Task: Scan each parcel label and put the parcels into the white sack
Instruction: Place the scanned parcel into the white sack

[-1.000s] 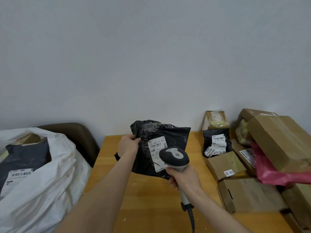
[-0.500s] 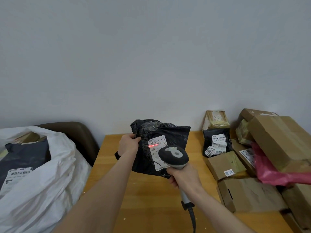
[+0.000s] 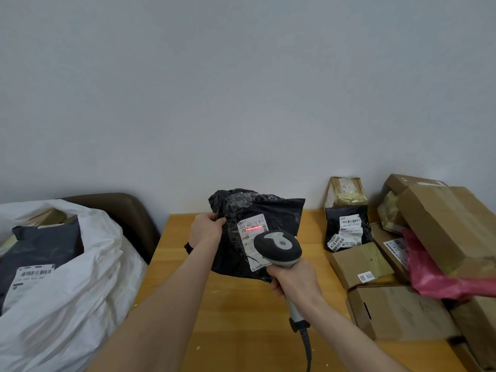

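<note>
A single wide-angle camera, worn on the person's head, faces forward and slightly down over the wooden table (image 3: 236,312) toward a plain wall (image 3: 241,89) that fills the upper half. The left hand (image 3: 205,230), gripping the black parcel (image 3: 281,213), and the right hand (image 3: 294,284), gripping the scanner (image 3: 277,247), sit near, low and centre. The white sack (image 3: 67,318) lies at the left edge and the cardboard boxes (image 3: 402,312) at the right.

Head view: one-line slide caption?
Left hand holds black parcel while right hand aims scanner, red line on its label.
</note>
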